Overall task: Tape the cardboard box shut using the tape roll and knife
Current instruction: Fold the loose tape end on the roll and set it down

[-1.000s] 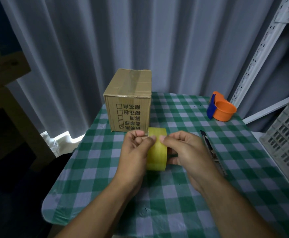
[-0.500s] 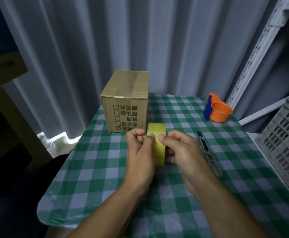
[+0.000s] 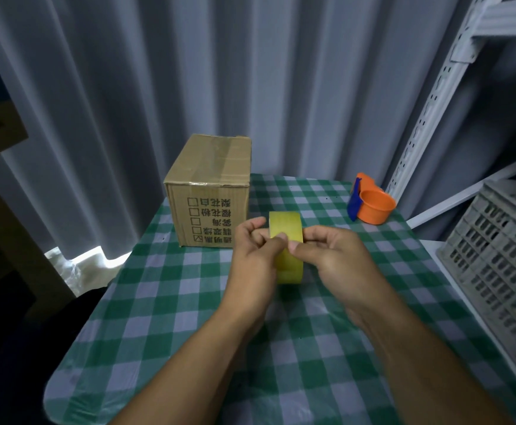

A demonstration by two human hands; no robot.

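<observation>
A yellow tape roll stands on edge above the checked tablecloth, held from both sides. My left hand grips its left face, thumb pressed on the outer band. My right hand grips the right face, its thumb meeting the left thumb on the band. Behind and to the left stands the cardboard box, flaps down, printed characters on its near side. The knife is hidden behind my right hand and forearm.
An orange cup-shaped holder with a blue piece sits at the back right of the table. A grey slatted crate stands off the right edge beside a white shelf upright. Grey curtains hang behind.
Both hands stayed closed on the tape roll with thumbs working on its band. The knife to the right of my right hand has dropped out of sight behind the arm as the view shifted.
</observation>
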